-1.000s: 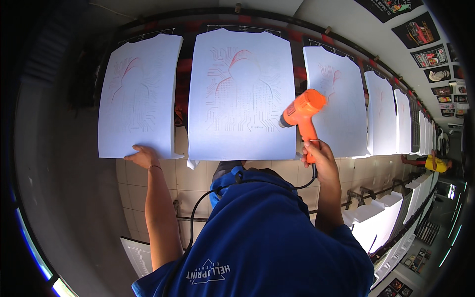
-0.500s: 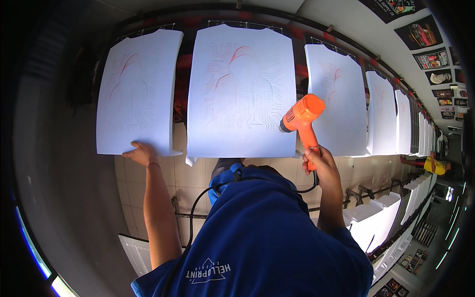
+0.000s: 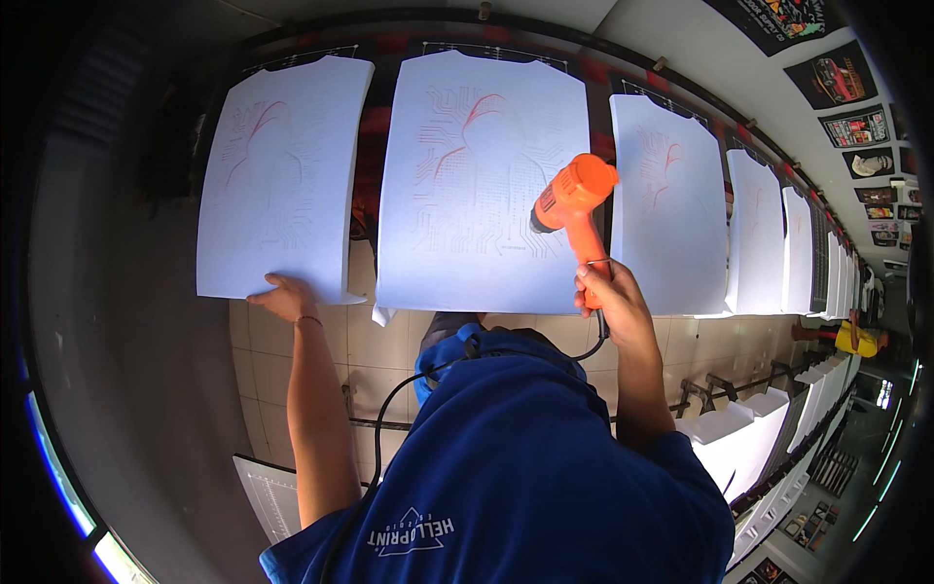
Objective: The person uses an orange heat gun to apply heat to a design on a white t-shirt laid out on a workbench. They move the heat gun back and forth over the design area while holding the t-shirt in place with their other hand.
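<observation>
Shifted leftward, the orange heat gun (image 3: 576,200) juts over the central white shirt (image 3: 457,214), clasped in the right hand (image 3: 617,294); the left hand (image 3: 288,298) touches the lower edge of the left white shirt (image 3: 277,195), whether pinching I cannot tell.

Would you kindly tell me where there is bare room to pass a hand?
The narrow gap between the left shirt and middle shirt seems passable, and the latter's lower-left corner, below its print, is bare. The gap to its right is crowded by the orange heat gun and right hand.
</observation>
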The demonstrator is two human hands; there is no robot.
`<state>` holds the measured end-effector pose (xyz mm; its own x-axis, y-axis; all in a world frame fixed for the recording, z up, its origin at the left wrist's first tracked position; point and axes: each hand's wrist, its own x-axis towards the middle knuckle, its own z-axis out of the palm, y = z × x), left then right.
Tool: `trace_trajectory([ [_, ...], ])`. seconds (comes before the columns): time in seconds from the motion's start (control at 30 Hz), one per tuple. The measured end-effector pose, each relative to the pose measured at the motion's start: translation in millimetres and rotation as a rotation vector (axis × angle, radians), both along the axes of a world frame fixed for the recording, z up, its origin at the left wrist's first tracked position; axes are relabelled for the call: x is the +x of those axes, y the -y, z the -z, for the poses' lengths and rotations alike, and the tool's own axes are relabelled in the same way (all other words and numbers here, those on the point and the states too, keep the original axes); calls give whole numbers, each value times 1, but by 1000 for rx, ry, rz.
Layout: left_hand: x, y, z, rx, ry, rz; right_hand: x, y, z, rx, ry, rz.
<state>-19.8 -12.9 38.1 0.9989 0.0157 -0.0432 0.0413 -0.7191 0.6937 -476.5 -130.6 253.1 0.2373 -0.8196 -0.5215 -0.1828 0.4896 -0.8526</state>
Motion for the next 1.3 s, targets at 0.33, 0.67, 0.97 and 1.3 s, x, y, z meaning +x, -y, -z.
trace_trajectory([
  [0.33, 1, -2, 3, -20, 47, 14, -3, -19, -9, 78, 56, -84],
  [0.67, 4, -5, 5, -17, 72, 9, 17, -17, -10, 120, 108, -205],
  [0.97, 6, -5, 5, -127, 93, 17, 42, -12, -2, 82, 113, -191],
  [1.3, 22, -21, 42, -151, 338, 153, 50, -2, -3, 87, 164, -195],
])
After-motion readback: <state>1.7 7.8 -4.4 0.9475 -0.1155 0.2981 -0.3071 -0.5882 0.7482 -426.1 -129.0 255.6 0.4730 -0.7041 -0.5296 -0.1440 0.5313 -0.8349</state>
